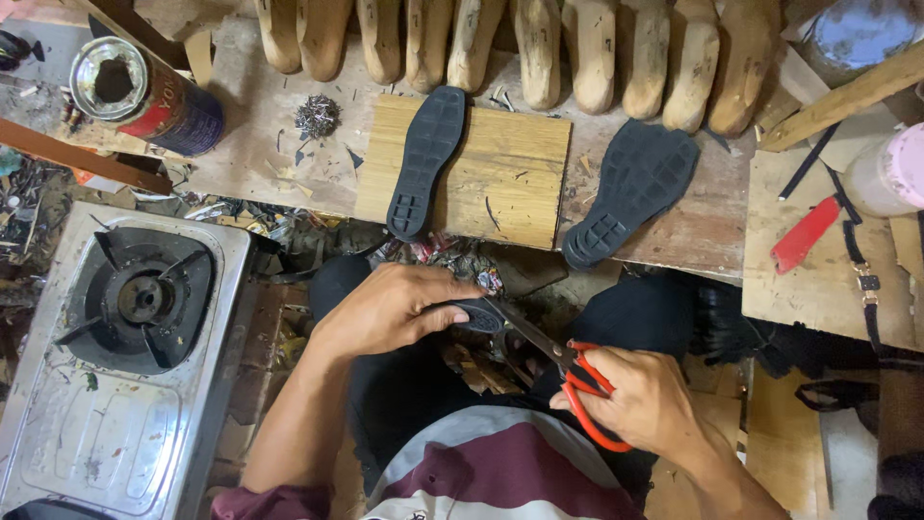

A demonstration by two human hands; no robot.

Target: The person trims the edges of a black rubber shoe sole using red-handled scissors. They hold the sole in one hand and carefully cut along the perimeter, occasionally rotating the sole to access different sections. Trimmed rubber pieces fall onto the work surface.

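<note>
My left hand (pixel 390 308) grips a dark rubber sole piece (pixel 478 315) over my lap, most of it hidden under the fingers. My right hand (pixel 647 397) holds red-handled scissors (pixel 563 364), whose blades reach up-left and meet the sole piece's edge. Two black shoe soles lie on the workbench above: one (pixel 425 162) on a pale wooden board (pixel 510 173), the other (pixel 630 191) to its right on the bare bench.
A row of wooden shoe lasts (pixel 539 48) lines the bench's far edge. A gas stove (pixel 125 356) stands at the left, an open tin can (pixel 144 96) above it. A red cutter (pixel 804 234), straps and a pink container (pixel 895 171) lie at right. Scraps litter the floor.
</note>
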